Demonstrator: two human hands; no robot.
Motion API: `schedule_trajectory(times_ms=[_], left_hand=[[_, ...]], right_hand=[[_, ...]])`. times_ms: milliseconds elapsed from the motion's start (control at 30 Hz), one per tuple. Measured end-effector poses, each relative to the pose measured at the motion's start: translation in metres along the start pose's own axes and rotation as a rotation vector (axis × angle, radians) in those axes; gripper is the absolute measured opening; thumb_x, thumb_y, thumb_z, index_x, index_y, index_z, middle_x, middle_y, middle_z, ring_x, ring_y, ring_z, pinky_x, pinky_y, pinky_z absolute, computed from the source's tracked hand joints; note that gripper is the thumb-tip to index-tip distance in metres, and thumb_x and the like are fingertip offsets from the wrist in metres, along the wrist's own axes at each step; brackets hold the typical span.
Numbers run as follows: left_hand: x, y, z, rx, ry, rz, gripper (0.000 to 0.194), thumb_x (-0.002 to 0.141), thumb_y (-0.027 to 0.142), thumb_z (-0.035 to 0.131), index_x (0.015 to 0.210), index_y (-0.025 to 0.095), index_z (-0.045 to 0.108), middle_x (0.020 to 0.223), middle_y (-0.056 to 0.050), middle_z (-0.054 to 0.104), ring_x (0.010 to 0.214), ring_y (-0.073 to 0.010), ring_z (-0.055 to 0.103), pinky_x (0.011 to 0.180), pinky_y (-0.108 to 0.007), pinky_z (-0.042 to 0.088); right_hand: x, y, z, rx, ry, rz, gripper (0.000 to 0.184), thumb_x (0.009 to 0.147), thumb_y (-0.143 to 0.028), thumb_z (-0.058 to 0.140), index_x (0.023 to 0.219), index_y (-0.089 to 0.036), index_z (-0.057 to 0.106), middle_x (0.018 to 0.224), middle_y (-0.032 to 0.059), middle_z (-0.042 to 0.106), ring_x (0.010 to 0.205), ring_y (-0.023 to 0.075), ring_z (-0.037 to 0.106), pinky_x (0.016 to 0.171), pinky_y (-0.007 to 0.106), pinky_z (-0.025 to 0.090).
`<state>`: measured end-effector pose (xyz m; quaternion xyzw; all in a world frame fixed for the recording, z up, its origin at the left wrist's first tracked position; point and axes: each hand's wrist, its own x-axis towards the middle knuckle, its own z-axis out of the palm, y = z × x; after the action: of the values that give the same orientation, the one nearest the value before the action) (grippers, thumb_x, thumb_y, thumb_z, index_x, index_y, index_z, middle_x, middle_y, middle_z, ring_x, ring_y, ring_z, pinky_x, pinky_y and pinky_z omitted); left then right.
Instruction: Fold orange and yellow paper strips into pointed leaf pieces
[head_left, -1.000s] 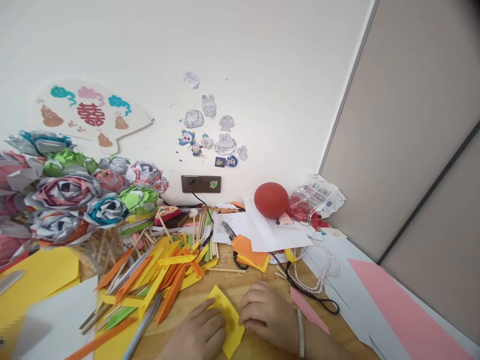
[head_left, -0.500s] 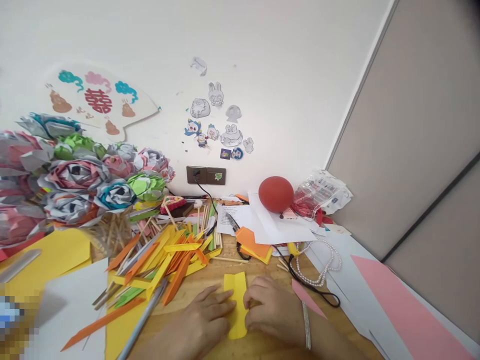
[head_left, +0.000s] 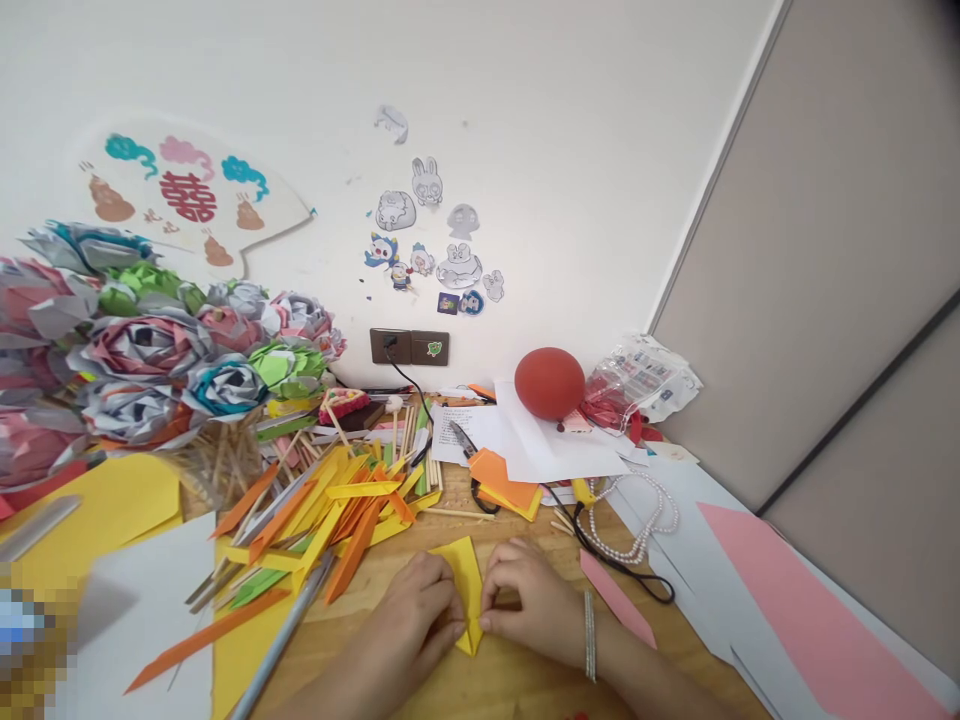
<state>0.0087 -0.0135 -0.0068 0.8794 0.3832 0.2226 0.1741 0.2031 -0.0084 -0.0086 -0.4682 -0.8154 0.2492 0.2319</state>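
A yellow strip of paper with a crease down its length lies on the wooden table, its near end folded toward a point. My left hand pinches its left edge with curled fingers. On the opposite edge, near the folded end, my right hand has thumb and fingertips closed on the paper. A silvery bracelet circles my right wrist. Right of that hand lies a pink folded strip.
Left of my hands lies a heap of orange, yellow and green folded strips, with paper flowers behind. Orange paper pieces, scissors, a red balloon, a black cord and a pearl strand lie beyond and right.
The near end of the yellow paper has been folded to a point. Both hands have gone from pressing along its sides to pinching its edges. The camera view has shifted slightly.
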Motion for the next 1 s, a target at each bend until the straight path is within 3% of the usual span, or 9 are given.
schedule_trajectory(times_ms=[400, 700, 1000], left_hand=[[0.005, 0.003, 0.0, -0.029, 0.039, -0.005, 0.013, 0.078, 0.013, 0.049, 0.067, 0.02, 0.052, 0.074, 0.0, 0.057, 0.075, -0.0163, 0.053, 0.068, -0.027, 0.044], [0.003, 0.001, 0.003, -0.01, 0.025, -0.067, 0.011, 0.08, 0.02, 0.056, 0.069, 0.019, 0.054, 0.077, -0.001, 0.057, 0.077, -0.0178, 0.053, 0.069, -0.028, 0.043], [0.002, 0.006, 0.006, 0.042, 0.036, -0.115, 0.01, 0.08, 0.015, 0.055, 0.07, 0.018, 0.055, 0.077, -0.002, 0.057, 0.077, -0.0198, 0.052, 0.068, -0.03, 0.042]], right_hand=[[0.003, -0.01, 0.013, -0.068, 0.085, 0.099, 0.01, 0.072, -0.021, 0.07, 0.067, -0.019, 0.061, 0.077, -0.0025, 0.057, 0.083, 0.0156, 0.051, 0.076, 0.028, 0.033], [-0.001, -0.012, 0.016, -0.087, 0.136, 0.099, 0.014, 0.067, -0.018, 0.072, 0.067, -0.019, 0.059, 0.079, -0.0023, 0.057, 0.084, 0.0167, 0.05, 0.076, 0.028, 0.032], [-0.004, -0.014, 0.027, -0.144, 0.212, 0.144, 0.013, 0.071, -0.016, 0.066, 0.067, -0.019, 0.055, 0.079, -0.0009, 0.056, 0.082, 0.0179, 0.049, 0.074, 0.029, 0.031]])
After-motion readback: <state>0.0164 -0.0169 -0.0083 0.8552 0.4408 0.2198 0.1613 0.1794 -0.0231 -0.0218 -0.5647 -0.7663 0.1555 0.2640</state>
